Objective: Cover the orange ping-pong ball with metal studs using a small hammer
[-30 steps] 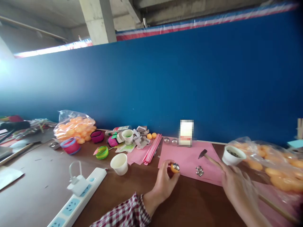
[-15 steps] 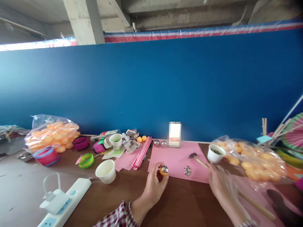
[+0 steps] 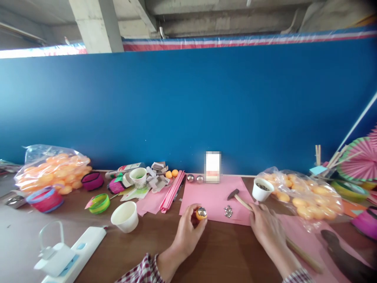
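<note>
My left hand point(image 3: 188, 232) pinches an orange ball point(image 3: 201, 216) between thumb and fingers, just past the near edge of the pink sheet point(image 3: 206, 192). Shiny silver pieces cover the ball's upper side. To the right, my right hand point(image 3: 265, 226) is closed around the wooden handle of a hammer point(image 3: 241, 201). Its dark head points up and left over the sheet, and the handle runs out behind the hand. Between my hands lies a small pile of shiny metal pieces point(image 3: 228, 211), like thumbtacks. Two silver-covered balls point(image 3: 194, 179) rest at the sheet's far edge.
A white cup point(image 3: 262, 190) of small dark pieces and a bag of orange balls point(image 3: 312, 196) stand right. Left are an empty white cup point(image 3: 125, 217), a green bowl point(image 3: 99, 203), another ball bag point(image 3: 55, 171) and a power strip point(image 3: 82, 251). A blue partition point(image 3: 176, 106) rises behind.
The whole view has shifted, so things sit slightly further left. Both hands keep nearly the same places over the table, still holding the ball and the hammer.
</note>
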A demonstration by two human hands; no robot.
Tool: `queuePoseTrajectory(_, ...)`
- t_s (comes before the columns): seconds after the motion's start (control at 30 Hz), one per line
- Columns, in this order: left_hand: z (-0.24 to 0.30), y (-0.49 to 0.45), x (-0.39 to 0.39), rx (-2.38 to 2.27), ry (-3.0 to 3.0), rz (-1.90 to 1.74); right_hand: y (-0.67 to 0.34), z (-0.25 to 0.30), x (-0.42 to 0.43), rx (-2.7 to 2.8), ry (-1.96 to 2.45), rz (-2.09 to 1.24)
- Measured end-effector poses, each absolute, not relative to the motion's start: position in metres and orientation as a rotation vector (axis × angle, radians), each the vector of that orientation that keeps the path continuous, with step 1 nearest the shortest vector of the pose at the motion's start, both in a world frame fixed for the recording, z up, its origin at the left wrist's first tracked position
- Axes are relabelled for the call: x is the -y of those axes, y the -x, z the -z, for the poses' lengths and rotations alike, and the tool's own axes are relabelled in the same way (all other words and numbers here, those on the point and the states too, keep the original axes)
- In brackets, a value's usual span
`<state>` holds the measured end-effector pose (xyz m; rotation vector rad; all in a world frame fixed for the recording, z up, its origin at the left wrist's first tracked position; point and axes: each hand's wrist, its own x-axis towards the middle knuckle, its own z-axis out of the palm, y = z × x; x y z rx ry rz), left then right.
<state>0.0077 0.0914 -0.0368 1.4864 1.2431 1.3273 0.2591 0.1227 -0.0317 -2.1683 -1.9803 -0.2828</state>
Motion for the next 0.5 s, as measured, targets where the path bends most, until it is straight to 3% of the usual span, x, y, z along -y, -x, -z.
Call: queuePoseTrajectory(0.5, 0.0352, -0.0076, -0.0897, -1.257, -1.51, -1.285, -0.2615, 0.0358, -0.1271, 1.955, 2.163, 0.161)
